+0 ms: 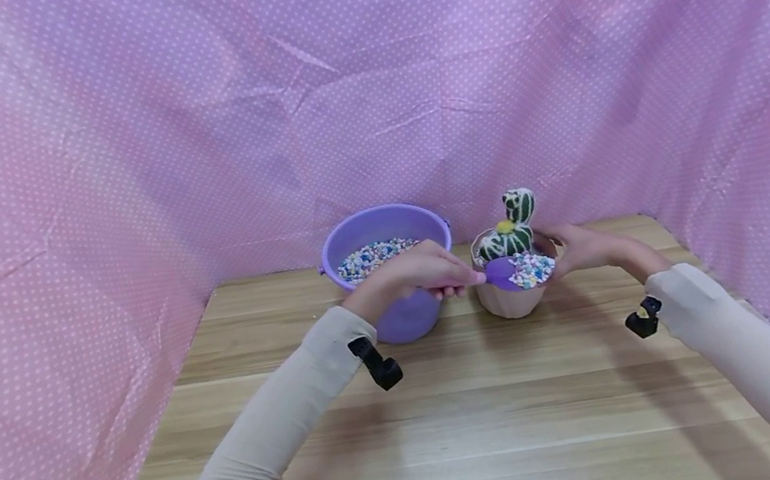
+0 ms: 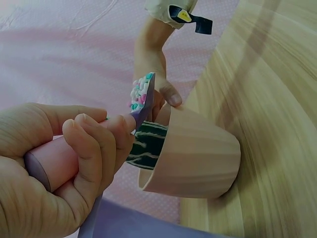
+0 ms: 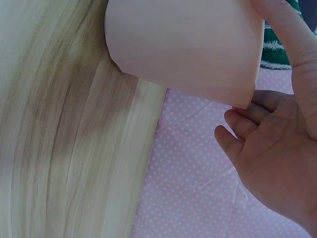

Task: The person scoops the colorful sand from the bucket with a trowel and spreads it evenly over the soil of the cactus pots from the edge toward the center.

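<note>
My left hand point(image 1: 430, 266) grips the pink handle of a small toy shovel point(image 2: 54, 161) with a purple blade. Coloured pebbles point(image 1: 533, 270) are heaped on that blade, which is held in front of and above the pot's rim in the head view. The pale pink flowerpot point(image 1: 511, 303) stands upright on the table with a green-and-white striped cactus point(image 1: 519, 207), apparently a soft one, in it. At the pot's right side, my right hand point(image 1: 584, 247) holds the rim, thumb and fingers spread around it. The blade hides part of the pot's opening.
Left of the pot stands a purple bucket point(image 1: 408, 324) with more coloured pebbles point(image 1: 373, 258) inside; my left forearm crosses in front of it. The wooden table point(image 1: 471, 418) ends at a pink dotted cloth point(image 1: 366, 110) behind and at both sides.
</note>
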{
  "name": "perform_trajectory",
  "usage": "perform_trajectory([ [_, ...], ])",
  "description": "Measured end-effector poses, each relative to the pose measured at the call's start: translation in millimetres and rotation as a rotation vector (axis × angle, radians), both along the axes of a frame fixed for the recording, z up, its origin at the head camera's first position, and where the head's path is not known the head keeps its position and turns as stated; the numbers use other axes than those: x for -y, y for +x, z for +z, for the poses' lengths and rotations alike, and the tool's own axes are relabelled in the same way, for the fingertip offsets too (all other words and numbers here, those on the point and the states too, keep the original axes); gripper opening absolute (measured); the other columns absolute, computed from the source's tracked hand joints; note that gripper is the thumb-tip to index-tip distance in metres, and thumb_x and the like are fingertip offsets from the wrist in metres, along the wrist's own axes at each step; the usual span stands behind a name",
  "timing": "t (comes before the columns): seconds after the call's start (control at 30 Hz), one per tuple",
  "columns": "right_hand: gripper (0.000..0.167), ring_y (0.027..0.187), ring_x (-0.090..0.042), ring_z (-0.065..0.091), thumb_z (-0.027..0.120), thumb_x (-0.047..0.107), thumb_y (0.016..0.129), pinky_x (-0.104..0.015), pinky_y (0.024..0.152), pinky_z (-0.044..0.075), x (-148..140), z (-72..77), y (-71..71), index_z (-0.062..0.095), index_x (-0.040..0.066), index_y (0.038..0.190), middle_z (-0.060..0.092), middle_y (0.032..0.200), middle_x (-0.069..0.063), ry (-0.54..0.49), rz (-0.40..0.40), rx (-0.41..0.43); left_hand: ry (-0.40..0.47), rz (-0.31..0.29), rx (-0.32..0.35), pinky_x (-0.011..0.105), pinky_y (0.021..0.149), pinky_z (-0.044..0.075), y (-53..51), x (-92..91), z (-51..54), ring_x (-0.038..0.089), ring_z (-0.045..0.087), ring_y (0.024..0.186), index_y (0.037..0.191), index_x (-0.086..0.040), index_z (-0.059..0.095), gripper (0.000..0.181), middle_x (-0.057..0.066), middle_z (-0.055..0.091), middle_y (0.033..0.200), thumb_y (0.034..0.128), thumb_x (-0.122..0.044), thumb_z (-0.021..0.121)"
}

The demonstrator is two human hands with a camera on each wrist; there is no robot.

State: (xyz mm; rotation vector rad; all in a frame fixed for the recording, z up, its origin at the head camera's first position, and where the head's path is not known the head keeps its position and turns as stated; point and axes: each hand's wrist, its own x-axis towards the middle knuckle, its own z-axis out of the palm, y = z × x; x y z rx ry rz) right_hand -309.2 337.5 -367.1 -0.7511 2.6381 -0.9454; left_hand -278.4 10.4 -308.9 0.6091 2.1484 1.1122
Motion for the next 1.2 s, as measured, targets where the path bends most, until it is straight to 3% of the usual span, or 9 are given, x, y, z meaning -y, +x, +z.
perform_trajectory([
  [0.37, 0.095, 0.123, -0.033, 0.052, 0.090, 0.017, 0.075, -0.055, 0.108, 0.043, 0.7, 1.0, 1.6, 0.038, 0.001, 0.152, 0.057, 0.139, -0.020, 0.006, -0.002, 0.002, -0.002, 0.070, 0.054, 0.017, 0.054, 0.043, 1.6, -6.1, 1.5, 0.006, 0.051, 0.056, 0.082, -0.009, 0.076, 0.022, 0.005, 0.068, 0.074, 0.0931, -0.028, 0.075],
  [0.53, 0.095, 0.122, -0.033, 0.052, 0.090, 0.018, 0.074, -0.055, 0.108, 0.042, 1.2, 2.3, 2.2, 0.038, 0.001, 0.152, 0.058, 0.137, -0.020, 0.013, -0.010, 0.006, -0.014, 0.084, 0.057, 0.017, 0.053, 0.043, 2.0, -8.6, 3.0, 0.006, 0.051, 0.056, 0.079, -0.009, 0.075, 0.023, 0.001, 0.067, 0.070, 0.0926, -0.028, 0.076],
  [0.73, 0.100, 0.131, -0.040, 0.050, 0.090, 0.016, 0.074, -0.060, 0.111, 0.040, 0.7, 2.2, 1.8, 0.034, 0.000, 0.155, 0.052, 0.146, -0.024, 0.011, -0.008, 0.003, -0.038, 0.092, 0.074, 0.020, 0.057, 0.045, -0.2, -12.9, 3.9, 0.007, 0.052, 0.056, 0.079, -0.009, 0.075, 0.022, 0.003, 0.068, 0.072, 0.0927, -0.026, 0.076],
  [1.2, 0.093, 0.127, -0.037, 0.051, 0.086, 0.014, 0.077, -0.056, 0.109, 0.042, 0.4, 0.4, 0.7, 0.035, -0.004, 0.153, 0.054, 0.143, -0.024, 0.018, 0.009, -0.020, -0.052, 0.072, 0.111, 0.020, 0.059, 0.047, -3.7, -15.6, 7.0, 0.007, 0.053, 0.056, 0.085, -0.008, 0.076, 0.018, 0.002, 0.067, 0.070, 0.0944, -0.023, 0.074],
])
